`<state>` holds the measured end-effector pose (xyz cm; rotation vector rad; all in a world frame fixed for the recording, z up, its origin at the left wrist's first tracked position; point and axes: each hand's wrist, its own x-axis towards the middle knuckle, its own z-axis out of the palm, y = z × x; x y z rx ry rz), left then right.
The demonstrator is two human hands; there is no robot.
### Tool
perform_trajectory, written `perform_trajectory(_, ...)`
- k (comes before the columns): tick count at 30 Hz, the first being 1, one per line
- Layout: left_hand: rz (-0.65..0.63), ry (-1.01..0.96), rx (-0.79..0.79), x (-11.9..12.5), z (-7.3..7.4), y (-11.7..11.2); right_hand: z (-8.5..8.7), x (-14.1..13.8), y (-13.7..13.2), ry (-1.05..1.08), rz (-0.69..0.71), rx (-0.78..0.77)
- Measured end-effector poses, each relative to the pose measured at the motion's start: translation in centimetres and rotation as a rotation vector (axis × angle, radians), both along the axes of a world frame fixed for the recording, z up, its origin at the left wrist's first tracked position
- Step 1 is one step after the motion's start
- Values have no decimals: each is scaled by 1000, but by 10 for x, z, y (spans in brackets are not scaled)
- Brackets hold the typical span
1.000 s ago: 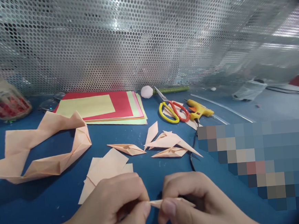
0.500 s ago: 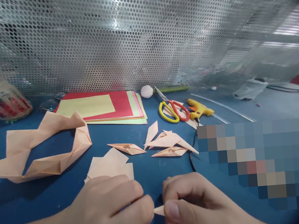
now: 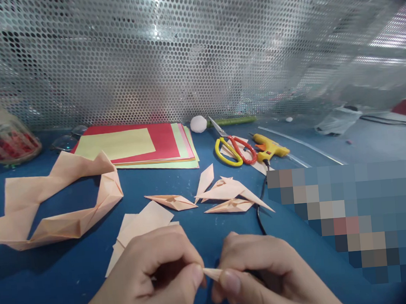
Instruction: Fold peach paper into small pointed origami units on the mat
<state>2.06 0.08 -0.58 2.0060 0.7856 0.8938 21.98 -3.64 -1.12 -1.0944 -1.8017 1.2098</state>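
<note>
Between my two hands is a small folded piece of peach paper [image 3: 211, 274], narrow and pointed. My left hand [image 3: 153, 277] pinches its tip between thumb and finger. My right hand [image 3: 269, 273] grips the other end under the thumb, and most of that end is hidden. Just behind my left hand lie loose peach paper pieces [image 3: 143, 224], partly covered by it. Farther back are several folded pointed paper pieces [image 3: 223, 190], with a single one [image 3: 171, 201] lying to their left. A folded peach paper ring [image 3: 61, 224] sits at the left.
Colored paper sheets [image 3: 118, 147] lie at the back beside a white ball [image 3: 198, 124]. Scissors [image 3: 228, 145] and a yellow glue gun [image 3: 271, 146] with a black cord [image 3: 259, 215] are to the right. A jar [image 3: 8, 139] stands far left, before a perforated metal panel [image 3: 167, 56].
My left hand has turned and shifted slightly left, so its thumb and finger now show pinching the paper tip. More of the folded piece and of the loose paper behind is visible.
</note>
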Motion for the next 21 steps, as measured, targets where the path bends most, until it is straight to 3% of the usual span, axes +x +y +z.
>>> perform_trajectory(8,-21,82,-132,-1,-1,1,0,1,1,-20,27,174)
perform_trajectory(11,-71,85,-79,-3,-1,1,0,-1,0,-46,17,182)
perform_trajectory(16,-125,143,32,-4,-2,-2,-5,-2,1,-14,17,345)
perform_trajectory(21,-164,6,204,-5,-7,-3,-3,2,2,-10,159,338)
